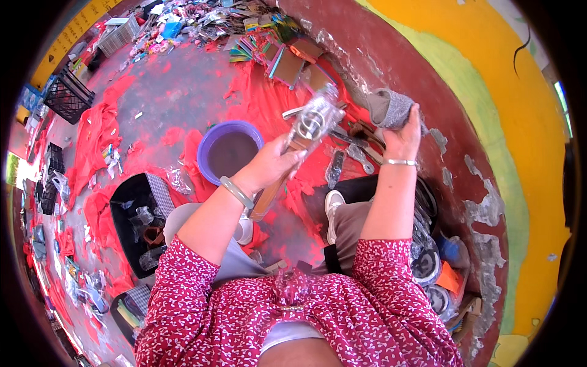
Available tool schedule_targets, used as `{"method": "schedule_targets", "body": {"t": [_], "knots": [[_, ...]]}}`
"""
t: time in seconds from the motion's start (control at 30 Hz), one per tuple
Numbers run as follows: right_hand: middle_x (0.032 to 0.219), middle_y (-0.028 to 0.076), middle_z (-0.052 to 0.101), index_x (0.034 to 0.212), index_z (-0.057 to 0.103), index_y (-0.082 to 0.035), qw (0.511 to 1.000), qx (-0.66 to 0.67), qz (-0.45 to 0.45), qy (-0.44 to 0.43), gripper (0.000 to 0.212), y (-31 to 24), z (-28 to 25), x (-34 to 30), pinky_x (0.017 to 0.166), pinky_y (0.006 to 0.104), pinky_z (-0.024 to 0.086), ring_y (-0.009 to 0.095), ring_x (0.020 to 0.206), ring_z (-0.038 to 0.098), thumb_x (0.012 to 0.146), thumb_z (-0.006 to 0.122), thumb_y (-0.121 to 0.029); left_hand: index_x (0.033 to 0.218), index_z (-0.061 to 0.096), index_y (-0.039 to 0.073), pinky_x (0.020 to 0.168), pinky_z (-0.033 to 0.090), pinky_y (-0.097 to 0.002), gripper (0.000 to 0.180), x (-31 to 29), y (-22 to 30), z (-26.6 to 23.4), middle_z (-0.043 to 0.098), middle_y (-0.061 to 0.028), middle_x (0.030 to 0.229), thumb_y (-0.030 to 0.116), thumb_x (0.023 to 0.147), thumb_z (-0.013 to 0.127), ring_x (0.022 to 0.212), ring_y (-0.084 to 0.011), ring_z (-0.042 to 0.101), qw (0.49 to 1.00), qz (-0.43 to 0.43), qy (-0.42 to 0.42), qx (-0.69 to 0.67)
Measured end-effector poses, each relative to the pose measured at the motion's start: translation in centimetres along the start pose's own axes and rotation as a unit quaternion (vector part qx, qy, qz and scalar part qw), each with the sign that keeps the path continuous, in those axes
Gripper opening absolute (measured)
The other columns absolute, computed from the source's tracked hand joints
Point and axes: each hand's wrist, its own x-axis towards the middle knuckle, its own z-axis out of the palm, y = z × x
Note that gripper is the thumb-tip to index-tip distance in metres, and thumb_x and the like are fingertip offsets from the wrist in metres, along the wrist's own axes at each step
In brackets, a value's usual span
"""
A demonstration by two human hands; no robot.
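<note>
My left hand [272, 165] is closed round a brown belt [296, 142]. Its top end, with a ring-shaped buckle, is in clear plastic wrap, and the brown strap runs down below my fingers. Raised on the right, my right hand [402, 137] grips a folded grey cloth [391, 109], its fingers partly hidden behind it. Beneath and between the hands, several wrapped strap-like pieces [335, 168] and brown straps [367, 136] lie on red sheeting [278, 101]. A purple basin [201, 160] of murky liquid stands just left of my left hand.
A black bin [122, 229] with wrapped items stands by my left leg. Bags of wrapped rolls [426, 266] sit by my right leg, near the peeling wall [455, 131]. Notebooks [284, 66] and a heap of packages [183, 18] lie ahead. A black crate [68, 98] is far left.
</note>
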Motion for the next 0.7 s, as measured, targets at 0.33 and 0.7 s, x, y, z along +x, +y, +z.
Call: {"method": "schedule_targets", "body": {"t": [0.33, 0.7], "knots": [[0.127, 0.014, 0.049, 0.128, 0.040, 0.002, 0.911, -0.152, 0.093, -0.373, 0.050, 1.8, 1.0, -5.1, 0.102, 0.0437, 0.033, 0.027, 0.119, 0.046, 0.086, 0.059, -0.019, 0.109, 0.045, 0.005, 0.058, 0.046, -0.0238, 0.019, 1.5, 0.4, -0.5, 0.051, -0.0003, 0.079, 0.014, 0.092, 0.049, 0.064, -0.0080, 0.051, 0.981, 0.166, 0.101, -0.009], [0.120, 0.011, 0.055, 0.121, 0.049, -0.001, 0.948, -0.188, -0.019, -0.258, 0.041, 5.3, 2.6, -6.4, 0.095, 0.0425, 0.041, 0.025, 0.109, 0.053, 0.082, 0.061, -0.003, 0.113, 0.044, 0.004, 0.056, 0.044, -0.0214, 0.025, 1.7, -1.2, 0.4, 0.052, -0.0006, 0.083, 0.016, 0.092, 0.050, 0.063, -0.0062, 0.048, 0.980, 0.175, 0.078, 0.058]]}}
